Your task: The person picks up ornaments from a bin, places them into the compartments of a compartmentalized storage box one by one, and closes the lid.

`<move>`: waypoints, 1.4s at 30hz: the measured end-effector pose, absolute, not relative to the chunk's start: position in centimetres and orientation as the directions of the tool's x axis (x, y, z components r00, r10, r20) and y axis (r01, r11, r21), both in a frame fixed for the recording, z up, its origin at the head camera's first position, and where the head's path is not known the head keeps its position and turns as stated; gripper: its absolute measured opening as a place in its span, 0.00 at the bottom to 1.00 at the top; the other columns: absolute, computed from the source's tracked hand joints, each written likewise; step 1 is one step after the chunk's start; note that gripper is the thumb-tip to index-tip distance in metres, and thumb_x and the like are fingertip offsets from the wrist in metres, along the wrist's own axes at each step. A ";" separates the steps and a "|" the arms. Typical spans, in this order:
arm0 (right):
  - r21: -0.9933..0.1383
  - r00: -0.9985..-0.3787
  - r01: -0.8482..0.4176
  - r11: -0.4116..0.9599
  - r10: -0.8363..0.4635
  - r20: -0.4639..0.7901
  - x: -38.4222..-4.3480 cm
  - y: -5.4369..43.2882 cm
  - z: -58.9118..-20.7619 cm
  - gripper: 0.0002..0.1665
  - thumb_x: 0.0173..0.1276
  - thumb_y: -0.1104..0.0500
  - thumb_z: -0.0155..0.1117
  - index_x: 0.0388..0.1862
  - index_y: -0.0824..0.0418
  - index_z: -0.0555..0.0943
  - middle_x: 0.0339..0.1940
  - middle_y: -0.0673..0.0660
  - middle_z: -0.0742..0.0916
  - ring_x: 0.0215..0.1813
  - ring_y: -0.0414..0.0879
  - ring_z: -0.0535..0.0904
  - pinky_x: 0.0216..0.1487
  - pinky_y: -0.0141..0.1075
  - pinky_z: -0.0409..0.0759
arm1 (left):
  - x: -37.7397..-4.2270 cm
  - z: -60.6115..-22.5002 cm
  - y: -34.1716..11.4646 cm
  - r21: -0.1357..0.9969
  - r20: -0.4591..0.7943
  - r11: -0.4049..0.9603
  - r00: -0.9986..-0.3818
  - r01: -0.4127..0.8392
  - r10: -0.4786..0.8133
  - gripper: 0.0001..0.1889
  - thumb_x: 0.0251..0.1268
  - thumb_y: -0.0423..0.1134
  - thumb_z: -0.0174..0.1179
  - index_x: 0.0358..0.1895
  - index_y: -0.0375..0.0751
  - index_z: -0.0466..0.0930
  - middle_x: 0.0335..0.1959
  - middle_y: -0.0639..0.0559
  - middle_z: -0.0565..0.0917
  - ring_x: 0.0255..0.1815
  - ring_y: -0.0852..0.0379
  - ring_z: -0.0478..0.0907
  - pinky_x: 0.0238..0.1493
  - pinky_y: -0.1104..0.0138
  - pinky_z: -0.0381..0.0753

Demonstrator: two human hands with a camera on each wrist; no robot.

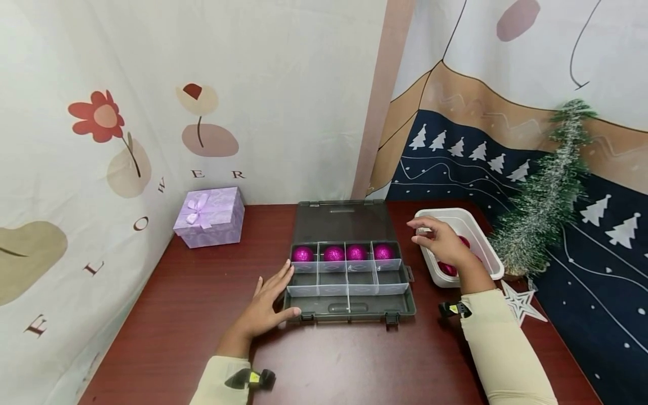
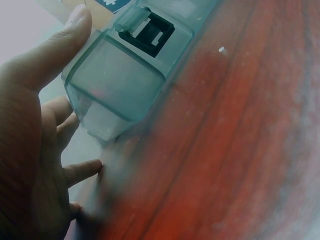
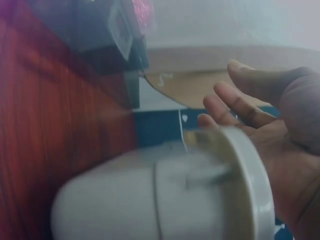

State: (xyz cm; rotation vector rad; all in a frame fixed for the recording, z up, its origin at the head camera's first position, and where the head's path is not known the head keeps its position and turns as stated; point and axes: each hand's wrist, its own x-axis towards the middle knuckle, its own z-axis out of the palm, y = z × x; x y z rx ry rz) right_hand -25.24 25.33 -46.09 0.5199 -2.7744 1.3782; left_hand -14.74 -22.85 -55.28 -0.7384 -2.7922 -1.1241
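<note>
A grey see-through compartment box [image 1: 374, 305] lies with its lid laid back on the table. In its back row sit several glittery magenta balls [image 1: 303, 255], one to a compartment. My left hand [image 1: 265, 304] touches the box's left side, fingers spread along the edge and thumb at the front corner by a dark latch [image 2: 152, 34]. Over a white tub [image 1: 483, 243] is my right hand [image 1: 445, 244], fingers slightly bent and nothing between them. Shiny red balls [image 1: 447, 269] show inside the tub, partly hidden by this hand and forearm.
At the back left stands a lilac gift box [image 1: 215, 219] with a bow. A small frosted tree [image 1: 544, 191] rises right of the tub, with a white star [image 1: 521, 302] in front of it. Printed cloth hangs behind the reddish-brown table [image 1: 167, 332].
</note>
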 end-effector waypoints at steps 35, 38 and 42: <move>-0.751 -0.964 -0.173 0.638 -0.265 -0.003 -27.2 31.4 -47.5 0.28 0.74 0.69 0.71 0.70 0.77 0.78 0.71 0.80 0.80 0.77 0.79 0.73 0.81 0.71 0.66 | -14.6 -55.2 -22.9 0.653 0.206 0.618 -0.888 0.438 0.412 0.54 0.65 0.61 0.74 0.88 0.42 0.59 0.92 0.43 0.55 0.89 0.31 0.59 0.76 0.14 0.37; -0.731 -0.961 -0.189 0.656 -0.275 0.001 -27.4 31.6 -47.5 0.27 0.74 0.68 0.71 0.69 0.76 0.79 0.71 0.80 0.81 0.76 0.80 0.72 0.81 0.71 0.66 | -14.6 -55.1 -22.8 0.652 0.207 0.618 -0.887 0.439 0.412 0.54 0.65 0.61 0.74 0.88 0.43 0.59 0.92 0.43 0.55 0.89 0.31 0.59 0.76 0.14 0.38; -0.714 -0.960 -0.199 0.671 -0.280 0.005 -27.5 31.7 -47.5 0.27 0.74 0.68 0.72 0.68 0.76 0.79 0.70 0.79 0.82 0.76 0.80 0.72 0.81 0.71 0.66 | -14.7 -55.1 -22.8 0.649 0.207 0.620 -0.887 0.441 0.413 0.54 0.66 0.62 0.74 0.88 0.43 0.58 0.92 0.43 0.55 0.89 0.31 0.59 0.76 0.14 0.38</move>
